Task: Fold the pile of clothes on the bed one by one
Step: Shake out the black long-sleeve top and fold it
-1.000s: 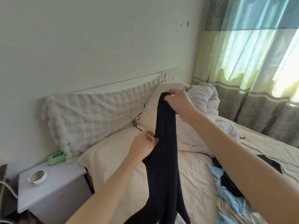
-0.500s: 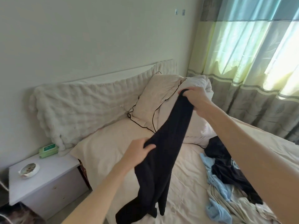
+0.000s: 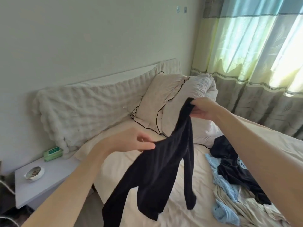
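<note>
Above the cream-sheeted bed [image 3: 172,164] | our left hand [image 3: 131,142] and right hand [image 3: 202,109] each pinch an edge of the long black knit garment [image 3: 164,167], hanging clear | we judge: spread corners level before laying flat | white dish [image 3: 34,173] on nightstand [image 3: 49,182]: contents unclear

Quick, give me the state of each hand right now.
Left hand: pinching one edge of the black garment.
Right hand: gripping the garment's upper end, holding it up over the bed.
</note>
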Motion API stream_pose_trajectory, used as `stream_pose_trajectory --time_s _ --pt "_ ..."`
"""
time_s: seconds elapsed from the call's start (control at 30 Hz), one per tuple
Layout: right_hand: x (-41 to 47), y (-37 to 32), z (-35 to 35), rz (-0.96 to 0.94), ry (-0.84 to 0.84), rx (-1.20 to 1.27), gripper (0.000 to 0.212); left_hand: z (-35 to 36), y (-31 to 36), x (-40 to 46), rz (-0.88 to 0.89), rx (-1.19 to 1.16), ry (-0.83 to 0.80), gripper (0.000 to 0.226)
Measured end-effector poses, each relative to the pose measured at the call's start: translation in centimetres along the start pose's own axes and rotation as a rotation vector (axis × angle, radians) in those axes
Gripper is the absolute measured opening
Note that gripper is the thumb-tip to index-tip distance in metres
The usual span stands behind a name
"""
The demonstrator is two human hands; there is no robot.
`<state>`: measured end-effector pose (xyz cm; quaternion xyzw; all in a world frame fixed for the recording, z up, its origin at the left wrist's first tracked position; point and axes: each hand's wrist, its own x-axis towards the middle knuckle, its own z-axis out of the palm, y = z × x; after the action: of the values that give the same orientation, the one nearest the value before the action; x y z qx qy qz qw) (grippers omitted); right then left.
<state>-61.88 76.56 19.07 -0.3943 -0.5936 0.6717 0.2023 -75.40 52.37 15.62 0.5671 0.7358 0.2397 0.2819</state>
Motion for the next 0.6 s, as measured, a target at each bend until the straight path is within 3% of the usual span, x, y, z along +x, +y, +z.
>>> stream_pose_trajectory --time_s 0.07,0.13,0.2,0.27,0.33,0.4,0.53,0.6 --pt "-1.0 -0.8 1.8 -0.072 -0.114 0.025 0.016 0.1 0.6 1.4 0.019 -0.068 0.225 0.017" --pt "-2.1 -1.3 3.7 -0.145 -0.224 -0.088 0.016 -0.5 1.8 2.7 0.05 -0.174 0.45 0.044" --pt "-3.0 -1.8 5.3 -0.217 -0.289 -0.253 0.016 -1.0 2.9 3.7 0.099 -0.3 0.481 0.064" --pt "-3.8 -2.4 6.4 -0.261 -0.349 -0.306 0.018 -1.1 3.6 4.1 0.099 -0.353 0.47 0.054" --pt "-4.1 -3.0 6.1 -0.265 -0.411 -0.237 0.018 -1.2 4.0 4.1 0.1 -0.254 0.506 0.021" --pt "-4.1 -2.8 4.9 -0.27 -0.447 -0.238 0.015 -1.4 3.9 4.0 0.086 -0.166 0.596 0.016" --pt "-3.3 1.6 3.3 -0.426 -0.206 -0.919 0.028 -2.6 4.2 3.3 0.04 -0.484 0.587 0.023" --pt "-2.2 4.7 2.4 -0.427 -0.077 -0.942 0.035 -3.1 4.3 2.8 0.051 -0.519 0.562 0.027"
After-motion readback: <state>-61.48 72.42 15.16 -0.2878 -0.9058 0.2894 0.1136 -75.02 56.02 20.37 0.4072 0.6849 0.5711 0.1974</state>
